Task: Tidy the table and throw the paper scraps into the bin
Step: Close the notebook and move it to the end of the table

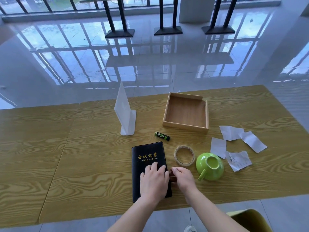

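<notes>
Both hands work at six o'clock: left hand [154, 180] lies flat, fingers spread, on the black notebook [149, 162]; right hand [183, 177] pinches a small brown item at its edge. Paper scraps [237, 148], four of them, lie untouched at three o'clock on the tabletop [83, 156]. No bin visible; tidying barely begun.

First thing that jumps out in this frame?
Both hands: left hand flat on the black notebook, right hand pinching something small at its edge. Then the upside-down green cup beside them, and torn paper scraps strewn right of it.
</notes>
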{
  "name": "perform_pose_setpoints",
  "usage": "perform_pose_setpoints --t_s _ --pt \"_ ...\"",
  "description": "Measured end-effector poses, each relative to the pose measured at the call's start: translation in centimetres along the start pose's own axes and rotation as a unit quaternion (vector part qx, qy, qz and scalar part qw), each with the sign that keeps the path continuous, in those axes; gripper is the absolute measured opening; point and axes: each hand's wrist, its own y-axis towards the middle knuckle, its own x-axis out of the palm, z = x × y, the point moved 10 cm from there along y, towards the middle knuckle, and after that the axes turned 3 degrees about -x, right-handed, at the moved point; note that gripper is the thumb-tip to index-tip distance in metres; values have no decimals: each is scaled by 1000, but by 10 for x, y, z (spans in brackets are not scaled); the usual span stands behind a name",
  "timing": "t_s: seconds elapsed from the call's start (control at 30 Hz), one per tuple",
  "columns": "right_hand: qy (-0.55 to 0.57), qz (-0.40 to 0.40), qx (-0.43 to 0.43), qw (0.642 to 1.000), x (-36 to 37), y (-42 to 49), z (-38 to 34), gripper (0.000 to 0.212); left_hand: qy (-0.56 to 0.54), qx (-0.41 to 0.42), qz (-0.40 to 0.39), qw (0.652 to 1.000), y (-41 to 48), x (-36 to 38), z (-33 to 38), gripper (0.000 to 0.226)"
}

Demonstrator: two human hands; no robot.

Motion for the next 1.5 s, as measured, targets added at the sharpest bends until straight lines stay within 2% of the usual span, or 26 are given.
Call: perform_pose_setpoints --t_s 0.17,0.23,0.4,0.47,0.53,0.6,0.67,0.73,0.9,1.03,1.2,1.33,1.5 --pt "-54 -4 -13 998 1 -1 -1 19 62 50 -71 994 -11 33 -16 51" --pt "-102 -6 -24 994 3 0 -4 28 65 65 -75 993 -14 36 -20 55" --pt "-279 3 -60 958 8 -2 -19 44 -46 46 -35 997 -11 12 -33 48" --pt "-308 10 -67 949 9 -1 -23 41 -81 17 12 996 -13 -3 -53 49" --pt "-324 13 -71 943 11 0 -24 38 -128 -55 39 990 -16 -9 -84 53" --pt "-340 19 -70 938 12 -1 -24 39 -184 -161 30 969 -21 -4 -118 61" --pt "-354 31 -73 932 12 -1 -26 35 -213 -217 7 953 -24 5 -133 68" --pt "-362 40 -78 928 12 -2 -29 32 -227 -208 -10 951 -21 9 -129 67" --pt "-355 46 -67 932 10 -2 -28 34 -245 -213 -32 945 -16 12 -121 48" --pt "-300 55 -33 952 8 0 -22 27 -287 -221 -51 931 -13 17 -119 55" --pt "-206 25 12 978 5 1 -11 17 -385 -243 -64 888 -12 21 -121 61" --pt "-204 -7 30 979 8 -2 -7 31 -423 -248 -69 869 -14 24 -123 61" --pt "-230 0 -7 973 7 -10 -14 25 -462 -236 -51 853 -18 21 -120 53"
